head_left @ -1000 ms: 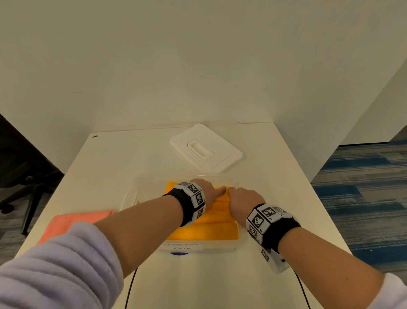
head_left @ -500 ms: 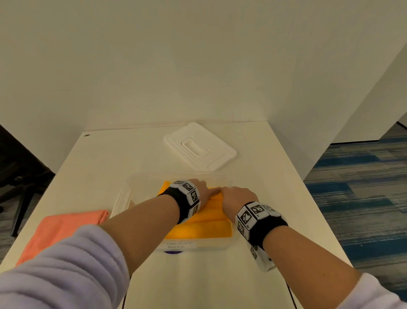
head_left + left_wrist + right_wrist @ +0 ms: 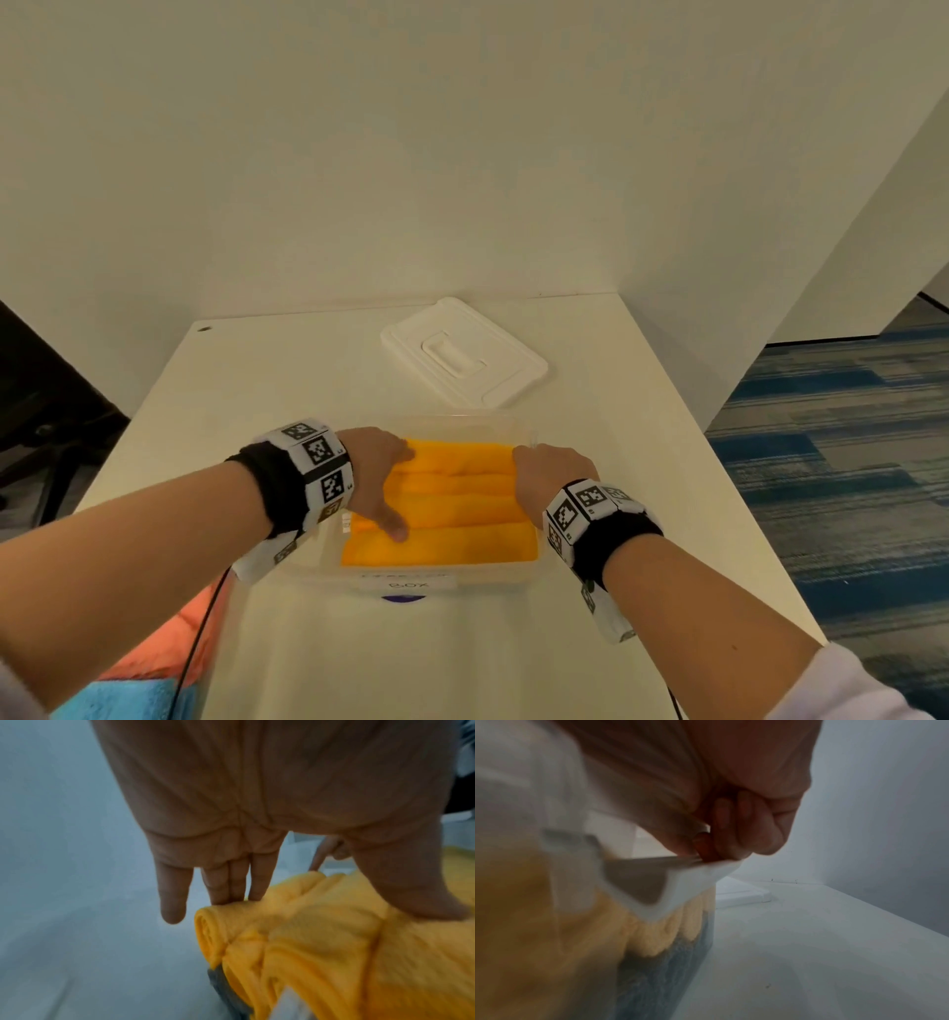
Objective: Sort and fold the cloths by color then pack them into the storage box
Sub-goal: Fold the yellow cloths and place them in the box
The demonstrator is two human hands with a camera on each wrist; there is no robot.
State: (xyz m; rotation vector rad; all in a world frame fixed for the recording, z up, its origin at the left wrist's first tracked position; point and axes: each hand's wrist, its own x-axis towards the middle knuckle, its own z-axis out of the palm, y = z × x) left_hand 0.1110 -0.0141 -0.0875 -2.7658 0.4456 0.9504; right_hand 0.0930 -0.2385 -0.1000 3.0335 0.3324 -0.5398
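Observation:
The clear storage box (image 3: 477,425) stands mid-table with folded yellow cloths (image 3: 462,496) filling its top. My left hand (image 3: 377,475) lies on the cloths' left end; its straight fingers (image 3: 231,882) touch a rolled edge of yellow cloth (image 3: 334,943) and the thumb presses down on it. At the box's right side, my right hand (image 3: 552,473) has its curled fingers (image 3: 752,825) round the rim (image 3: 670,902). Through the wall, a grey-blue cloth (image 3: 664,975) shows under the yellow layer.
The white lid (image 3: 462,354) lies flat behind the box. An orange cloth (image 3: 174,637) and a blue cloth (image 3: 123,699) sit at the table's near left, under my left forearm. Walls close the table's back and right; carpet lies beyond its right edge.
Both hands were together on the middle of the yellow cloths. They have slid apart, the left to the cloths' left end and the right to the box's right rim.

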